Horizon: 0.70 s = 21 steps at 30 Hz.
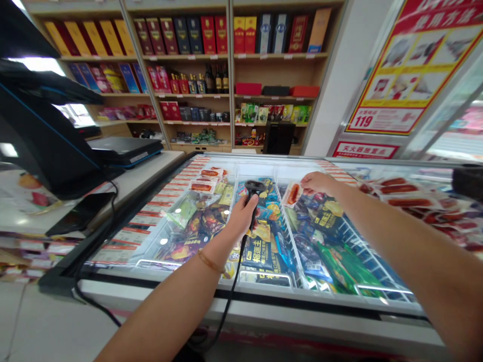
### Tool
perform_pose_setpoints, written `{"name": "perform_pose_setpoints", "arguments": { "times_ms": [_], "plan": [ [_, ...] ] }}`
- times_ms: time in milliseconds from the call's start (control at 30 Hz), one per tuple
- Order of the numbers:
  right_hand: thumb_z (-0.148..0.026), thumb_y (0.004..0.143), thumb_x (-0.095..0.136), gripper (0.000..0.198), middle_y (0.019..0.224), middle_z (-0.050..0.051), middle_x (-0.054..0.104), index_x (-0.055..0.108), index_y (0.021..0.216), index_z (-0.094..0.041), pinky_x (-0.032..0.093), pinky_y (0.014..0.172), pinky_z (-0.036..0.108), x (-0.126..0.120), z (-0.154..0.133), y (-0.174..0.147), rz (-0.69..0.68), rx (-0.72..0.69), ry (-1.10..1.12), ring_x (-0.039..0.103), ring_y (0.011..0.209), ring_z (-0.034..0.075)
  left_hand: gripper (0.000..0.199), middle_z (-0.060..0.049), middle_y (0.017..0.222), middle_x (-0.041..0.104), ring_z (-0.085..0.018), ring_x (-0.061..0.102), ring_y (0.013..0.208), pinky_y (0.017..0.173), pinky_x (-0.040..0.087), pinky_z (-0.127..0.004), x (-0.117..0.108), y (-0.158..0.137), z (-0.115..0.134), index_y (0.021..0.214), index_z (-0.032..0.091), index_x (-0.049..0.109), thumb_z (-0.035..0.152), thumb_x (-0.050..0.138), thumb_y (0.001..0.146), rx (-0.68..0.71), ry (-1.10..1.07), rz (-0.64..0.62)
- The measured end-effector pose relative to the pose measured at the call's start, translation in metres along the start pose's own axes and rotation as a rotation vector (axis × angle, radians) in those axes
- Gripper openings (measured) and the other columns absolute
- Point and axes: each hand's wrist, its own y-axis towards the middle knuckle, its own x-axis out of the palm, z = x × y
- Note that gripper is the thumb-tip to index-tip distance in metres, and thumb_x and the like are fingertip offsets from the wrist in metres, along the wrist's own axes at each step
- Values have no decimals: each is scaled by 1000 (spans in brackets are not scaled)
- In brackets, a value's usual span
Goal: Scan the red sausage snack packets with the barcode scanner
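A black handheld barcode scanner is gripped in my left hand, its head pointing away from me and its cable hanging down towards me. My right hand pinches the edge of a clear vacuum pack with a reddish sausage, to the right of the scanner and a short way from it. Both hands are over the glass top of a chest freezer. A few similar sausage packs lie on the glass at the left. A larger pile of sausage packs is at the right.
Under the glass, wire baskets hold bagged frozen goods. On the left counter are a black scale and a dark screen stand. The scanner's cable crosses the freezer's front edge. Shelves of boxed goods stand behind.
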Motion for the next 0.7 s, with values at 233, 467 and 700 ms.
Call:
{"name": "perform_pose_setpoints", "arguments": {
  "times_ms": [233,467,700],
  "plan": [
    [-15,76,55,34,103,10,72,69,107,-19,53,86,33,59,-26,-8,138,-14,43,68,98,23,45,5,60,57,-10,49,34,33,37,-22,-2,3,-3,88,22,51,63,63,78,0,37,16],
    [-11,72,48,65,152,2,46,59,134,-26,35,114,38,54,-15,-25,-52,-426,191,42,141,22,45,5,60,55,-9,49,34,32,37,-21,0,2,-5,85,22,49,64,63,78,15,90,-22],
    [-35,75,68,60,147,5,53,62,134,-26,28,117,46,39,-16,-25,-304,-534,132,44,138,30,46,6,59,53,-8,47,34,31,36,-20,-2,0,-3,83,22,47,65,63,78,16,62,-27]
  ]
}}
